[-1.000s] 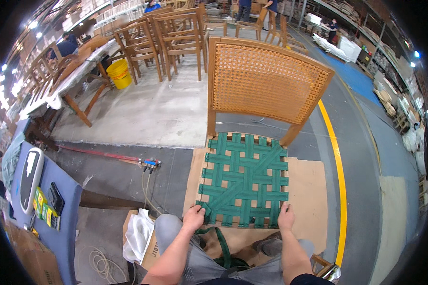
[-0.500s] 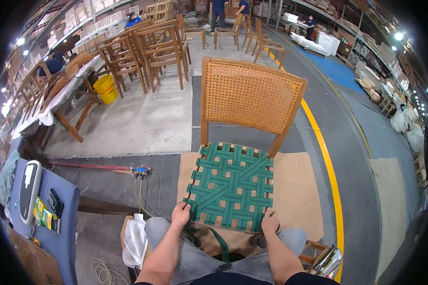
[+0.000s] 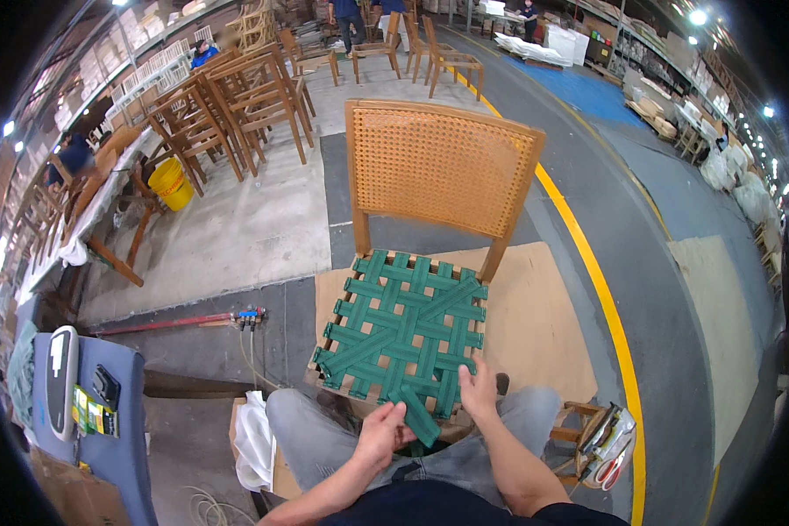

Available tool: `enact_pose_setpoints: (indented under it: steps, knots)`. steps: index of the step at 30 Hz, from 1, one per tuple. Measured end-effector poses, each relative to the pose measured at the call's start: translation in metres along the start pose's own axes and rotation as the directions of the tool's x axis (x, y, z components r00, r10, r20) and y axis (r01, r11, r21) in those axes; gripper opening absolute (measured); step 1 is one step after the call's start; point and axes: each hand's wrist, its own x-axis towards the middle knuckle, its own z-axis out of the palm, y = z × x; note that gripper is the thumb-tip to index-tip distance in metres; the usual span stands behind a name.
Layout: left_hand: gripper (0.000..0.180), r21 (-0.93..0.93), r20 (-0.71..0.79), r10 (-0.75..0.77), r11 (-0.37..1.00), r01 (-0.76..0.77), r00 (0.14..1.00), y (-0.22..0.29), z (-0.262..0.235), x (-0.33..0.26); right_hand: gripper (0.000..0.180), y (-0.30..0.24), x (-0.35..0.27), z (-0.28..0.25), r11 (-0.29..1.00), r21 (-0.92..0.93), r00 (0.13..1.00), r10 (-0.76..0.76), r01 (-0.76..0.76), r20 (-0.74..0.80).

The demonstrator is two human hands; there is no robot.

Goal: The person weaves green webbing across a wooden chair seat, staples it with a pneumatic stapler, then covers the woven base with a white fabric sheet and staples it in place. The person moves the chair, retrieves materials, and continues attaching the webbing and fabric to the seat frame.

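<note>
A wooden chair (image 3: 441, 167) with a cane back stands in front of me on a brown floor sheet (image 3: 535, 316). Its seat is woven from green webbing straps (image 3: 403, 333). A loose green strap end (image 3: 416, 416) hangs over the seat's front edge. My left hand (image 3: 381, 434) grips that strap end from below. My right hand (image 3: 478, 390) rests on the seat's front edge, fingers on the webbing just right of the strap. My knees in grey trousers sit under the seat front.
A yellow line (image 3: 605, 289) runs along the floor on the right. Several wooden chairs (image 3: 237, 105) and a yellow bucket (image 3: 172, 184) stand at the back left. A blue seat (image 3: 105, 412) with tools is at my left, a red hose (image 3: 175, 323) on the floor, pliers (image 3: 609, 443) at my right.
Both hands have moved inward along the seat's front edge toward its middle. My left hand has taken hold of the loose green strap end. The view has shifted closer to the chair.
</note>
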Motion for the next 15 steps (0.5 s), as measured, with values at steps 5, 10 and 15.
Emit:
enact_pose_setpoints:
  steps: [5,10,15]
  knots:
    - [0.019,-0.063,-0.009,0.179,0.982,-0.180,0.984,0.051,0.039,0.010,0.032,-0.039,-0.046,-0.009,0.688,0.671,0.762,-0.269,-0.276,0.589]
    - [0.012,-0.069,0.059,0.252,0.966,-0.248,0.966,0.086,0.055,0.037,0.013,-0.027,-0.068,-0.030,0.651,0.695,0.735,-0.304,-0.304,0.606]
    - [0.003,0.075,-0.008,0.283,0.957,-0.281,0.959,0.111,0.055,0.072,0.017,-0.019,-0.060,-0.056,0.691,0.637,0.731,-0.230,-0.342,0.642]
